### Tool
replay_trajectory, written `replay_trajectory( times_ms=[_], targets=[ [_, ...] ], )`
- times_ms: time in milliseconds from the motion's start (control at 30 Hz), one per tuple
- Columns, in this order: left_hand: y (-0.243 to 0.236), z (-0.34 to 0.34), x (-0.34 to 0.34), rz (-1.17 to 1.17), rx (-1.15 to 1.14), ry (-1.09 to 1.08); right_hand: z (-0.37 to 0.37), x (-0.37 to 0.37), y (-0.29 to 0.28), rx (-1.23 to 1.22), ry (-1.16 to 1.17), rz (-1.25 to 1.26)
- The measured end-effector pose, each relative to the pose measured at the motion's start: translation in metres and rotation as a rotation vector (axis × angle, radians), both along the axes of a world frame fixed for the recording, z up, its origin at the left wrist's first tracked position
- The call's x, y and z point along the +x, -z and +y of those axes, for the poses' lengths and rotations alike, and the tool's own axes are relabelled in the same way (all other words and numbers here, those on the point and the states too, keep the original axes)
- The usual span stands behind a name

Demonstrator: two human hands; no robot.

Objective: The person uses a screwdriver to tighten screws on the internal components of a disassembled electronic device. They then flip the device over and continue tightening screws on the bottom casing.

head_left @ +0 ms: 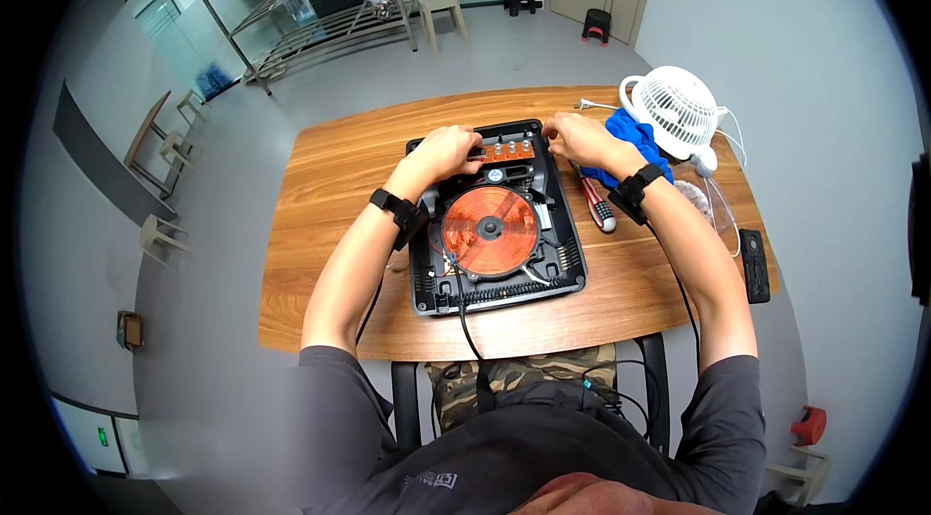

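Observation:
An opened induction cooker (572, 268) lies on the table in front of me, its black casing exposing a round copper coil (492, 229). Across its far end runs a narrow orange circuit board (509, 152) with several small buttons. My left hand (448, 152) is closed at the board's left end, thumb and fingers pinching there. At the casing's far right corner, my right hand (580, 139) has its fingers curled together; whatever is between them is hidden. A red and white tool handle (600, 210) lies beside the casing, under my right forearm.
At the right of the table (330, 185), a blue cloth (635, 135) lies against a white fan (679, 108) with its cord. A black case (754, 266) sits at the right edge. A black cable (465, 316) runs from the cooker toward me. Metal shelving (320, 25) stands beyond.

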State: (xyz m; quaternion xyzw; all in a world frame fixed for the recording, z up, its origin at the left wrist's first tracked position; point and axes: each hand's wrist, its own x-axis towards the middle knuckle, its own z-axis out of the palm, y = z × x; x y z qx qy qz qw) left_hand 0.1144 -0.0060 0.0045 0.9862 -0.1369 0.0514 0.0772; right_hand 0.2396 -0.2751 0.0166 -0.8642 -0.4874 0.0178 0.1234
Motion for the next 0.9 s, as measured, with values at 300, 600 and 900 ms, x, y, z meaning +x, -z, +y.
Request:
replay_trajectory(
  times_ms=[300, 600, 900],
  targets=[
    [0.009, 0.002, 0.003, -0.015, -0.007, -0.008, 0.008, 0.007, 0.018, 0.035, -0.126, 0.059],
    [0.007, 0.01, 0.017, -0.03, -0.024, -0.075, 0.037, 0.019, 0.021, 0.016, -0.07, 0.012],
    [0.022, 0.012, 0.03, -0.015, -0.019, -0.077, 0.044, 0.038, 0.036, -0.027, -0.021, 0.049]
  ],
)
